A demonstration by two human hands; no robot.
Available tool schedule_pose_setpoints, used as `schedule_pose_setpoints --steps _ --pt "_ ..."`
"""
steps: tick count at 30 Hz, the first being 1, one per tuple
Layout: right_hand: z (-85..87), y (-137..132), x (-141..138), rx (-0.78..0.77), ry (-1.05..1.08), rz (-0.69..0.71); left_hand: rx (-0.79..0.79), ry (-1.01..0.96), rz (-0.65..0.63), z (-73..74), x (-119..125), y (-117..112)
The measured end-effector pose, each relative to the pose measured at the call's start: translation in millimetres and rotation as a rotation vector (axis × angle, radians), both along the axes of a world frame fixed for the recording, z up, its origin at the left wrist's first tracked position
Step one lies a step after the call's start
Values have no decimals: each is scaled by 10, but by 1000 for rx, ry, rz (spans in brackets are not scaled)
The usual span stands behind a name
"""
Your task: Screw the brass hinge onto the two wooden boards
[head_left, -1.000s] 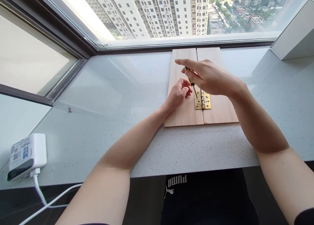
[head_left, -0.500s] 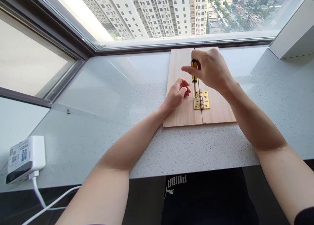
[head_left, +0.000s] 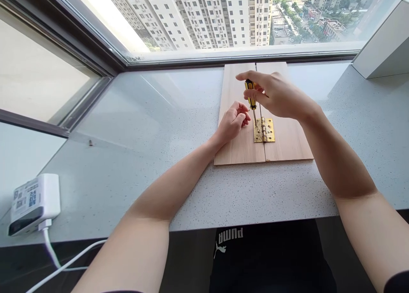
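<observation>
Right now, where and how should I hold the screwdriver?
Probably hold the screwdriver by its handle, coming from above and the right, as the right hand does: it's thicker than the thin shaft and stands nearly upright, with the shaft pointing down at the hinge.

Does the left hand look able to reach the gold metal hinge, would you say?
Probably yes: the left hand sits just left of the gold metal hinge, whose lower part looks unobstructed; only the yellow-and-black screwdriver crowds the upper part.

Upside-down white "PUMA" lettering (head_left: pixel 230 234) and leaping-cat logo (head_left: pixel 220 250) on black garment (head_left: pixel 271 259). Label (head_left: pixel 27 198) on white device (head_left: pixel 51 195): print illegible.
</observation>
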State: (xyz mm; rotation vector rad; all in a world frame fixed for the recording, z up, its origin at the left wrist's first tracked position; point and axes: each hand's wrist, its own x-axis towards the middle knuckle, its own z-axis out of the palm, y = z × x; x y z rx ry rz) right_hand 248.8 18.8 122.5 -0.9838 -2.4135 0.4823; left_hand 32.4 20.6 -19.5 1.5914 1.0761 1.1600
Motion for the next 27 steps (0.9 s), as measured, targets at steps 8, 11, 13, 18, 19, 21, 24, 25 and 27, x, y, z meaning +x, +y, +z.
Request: schedule_pose_setpoints --steps 8,11,13,18,19,21,24,25,27 --pt "-40 95 -32 92 -5 -152 -5 4 -3 2 -2 1" --pt "-91 130 -46 122 -29 -238 -10 13 8 8 -10 -10" --pt "-124 123 -56 138 -38 -265 -14 17 16 13 -16 -16" --pt "-131 64 -37 115 -47 -171 -19 24 10 38 -20 -31" --pt "-117 62 -17 92 -44 -132 -17 24 7 42 -18 -33" --pt "-80 73 39 48 -27 -58 -11 18 -1 44 -14 -34" --pt "-23 100 125 -6 6 26 -7 8 -9 33 -10 -26" --pt "-7 106 143 -15 16 47 -7 7 -9 27 -10 -22" --pt "14 109 157 -16 39 65 -9 5 -8 16 -12 -16"
